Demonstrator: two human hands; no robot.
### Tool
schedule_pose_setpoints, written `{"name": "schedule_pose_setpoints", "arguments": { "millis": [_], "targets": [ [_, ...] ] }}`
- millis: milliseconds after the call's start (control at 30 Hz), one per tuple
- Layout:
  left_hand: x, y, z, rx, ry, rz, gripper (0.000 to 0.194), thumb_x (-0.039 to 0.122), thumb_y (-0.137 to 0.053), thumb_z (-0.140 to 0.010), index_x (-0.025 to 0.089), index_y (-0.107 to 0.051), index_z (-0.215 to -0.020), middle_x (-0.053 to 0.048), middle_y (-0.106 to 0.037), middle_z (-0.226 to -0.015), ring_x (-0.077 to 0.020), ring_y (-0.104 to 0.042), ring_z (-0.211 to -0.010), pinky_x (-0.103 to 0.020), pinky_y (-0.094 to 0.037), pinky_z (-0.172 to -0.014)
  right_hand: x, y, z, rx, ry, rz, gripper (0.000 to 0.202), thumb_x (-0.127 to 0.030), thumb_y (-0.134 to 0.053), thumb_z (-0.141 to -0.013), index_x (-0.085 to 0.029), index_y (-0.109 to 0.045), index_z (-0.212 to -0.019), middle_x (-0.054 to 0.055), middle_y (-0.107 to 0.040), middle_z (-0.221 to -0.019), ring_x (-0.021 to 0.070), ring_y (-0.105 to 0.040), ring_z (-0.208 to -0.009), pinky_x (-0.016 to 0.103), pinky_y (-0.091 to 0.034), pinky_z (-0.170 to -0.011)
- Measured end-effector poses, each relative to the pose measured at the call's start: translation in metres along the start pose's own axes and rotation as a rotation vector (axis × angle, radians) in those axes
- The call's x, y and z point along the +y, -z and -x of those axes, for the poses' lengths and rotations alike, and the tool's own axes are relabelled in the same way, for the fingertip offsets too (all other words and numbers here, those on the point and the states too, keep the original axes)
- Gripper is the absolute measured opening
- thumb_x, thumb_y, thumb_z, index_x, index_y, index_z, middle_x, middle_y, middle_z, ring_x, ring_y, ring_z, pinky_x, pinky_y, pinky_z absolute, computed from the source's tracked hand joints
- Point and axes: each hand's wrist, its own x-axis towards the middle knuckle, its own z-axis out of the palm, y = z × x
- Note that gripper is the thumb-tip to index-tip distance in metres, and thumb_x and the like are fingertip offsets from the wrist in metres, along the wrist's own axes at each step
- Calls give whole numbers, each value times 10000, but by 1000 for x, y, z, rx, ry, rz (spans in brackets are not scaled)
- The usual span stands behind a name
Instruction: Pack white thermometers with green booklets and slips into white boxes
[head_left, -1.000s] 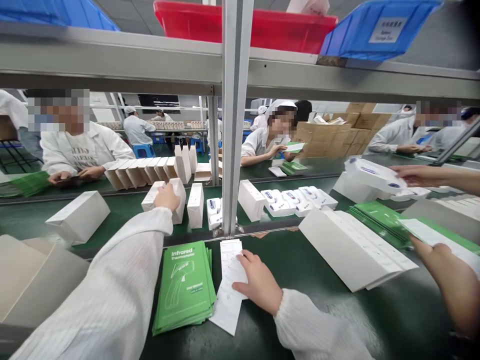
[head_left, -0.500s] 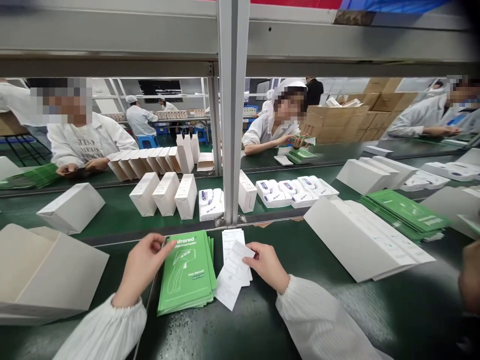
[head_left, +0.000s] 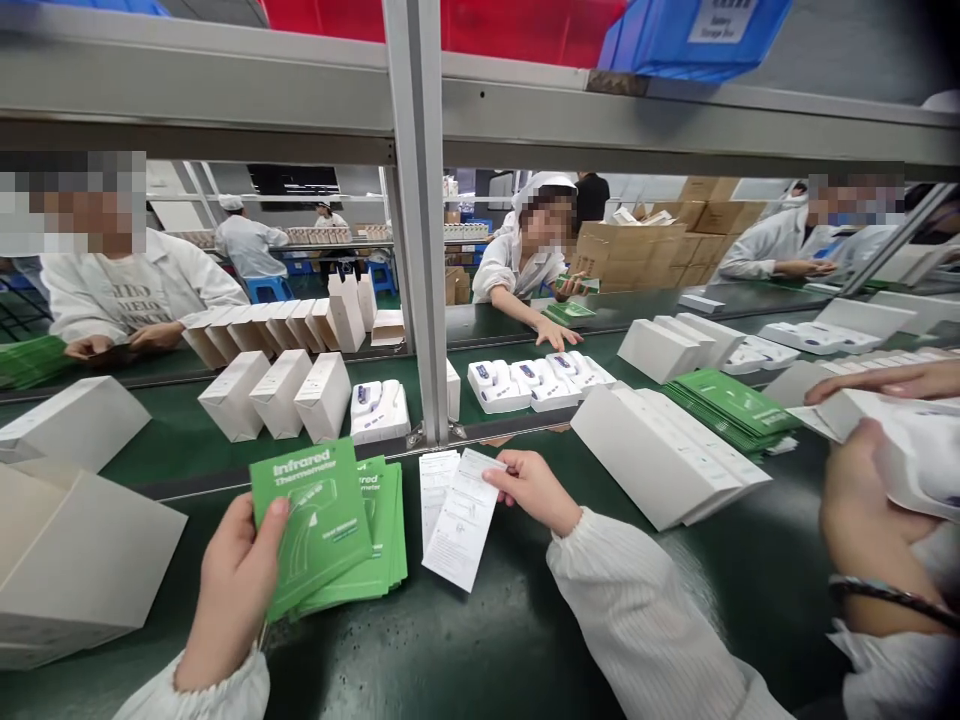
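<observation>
My left hand [head_left: 244, 570] grips a green booklet [head_left: 319, 525] by its left edge, thumb on the cover, which reads "Infrared Thermometer". The booklet is raised over a stack of the same green booklets [head_left: 390, 530] on the dark green table. Between thumb and fingers, my right hand [head_left: 531, 487] pinches a white printed leaflet [head_left: 463, 520] at its upper right corner. Behind it, partly covered, lie more white leaflets [head_left: 435, 480].
White boxes stand at left [head_left: 75, 425] and right [head_left: 660, 460]. Beyond the metal post [head_left: 424, 250] are white thermometer trays [head_left: 536, 382], near another person's outstretched hand [head_left: 559, 330]. At the right edge, a person's hands hold a white tray [head_left: 900, 440].
My left hand has taken hold of a green booklet and lifted it. My right hand has drawn one leaflet up from the others. The view has shifted; hands with a tray appear at right.
</observation>
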Motion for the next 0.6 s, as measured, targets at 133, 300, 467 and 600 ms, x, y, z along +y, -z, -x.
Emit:
{"name": "schedule_pose_setpoints", "arguments": {
  "millis": [133, 300, 467, 600],
  "targets": [
    [31, -19, 29, -222, 210, 420, 440, 421, -574, -714, 274, -481, -1118, -24, -572, -1153, -227, -560, -988, -339, -468, -806, -33, 6, 11, -139, -12, -90, 260, -373, -571, -727, -160, -469, -619, -27, -522, -516, 72, -458, -447, 171, -332, -397],
    [27, -69, 66, -298, 459, 374, 574, 455, -605, -682, 217, -462, -1184, -73, -416, -1348, -247, -335, -1250, -324, -343, -986, -55, -10, 21, -310, -21, -55, 213, -308, -611, -696, -149, -507, -600, -41, -510, -469, 67, -460, -414, 163, -321, -380],
    [13, -93, 85, -637, 474, 566, 533, 395, -574, -736, 230, -391, -1208, -104, -527, -1237, -278, -500, -1111, -374, -455, -849, -35, -30, 25, -241, 0, 123, 184, -268, -592, -704, -150, -535, -576, -42, -512, -440, 70, -461, -407, 170, -321, -394],
    [10, -95, 86, -584, 471, 571, 542, 327, -620, -710, 206, -377, -1179, -120, -610, -1110, -276, -583, -989, -361, -497, -741, -14, -23, 13, 21, 22, 294, 201, -365, -586, -713, -166, -579, -686, -7, -605, -601, 117, -556, -548, 204, -424, -493]
  ]
}}
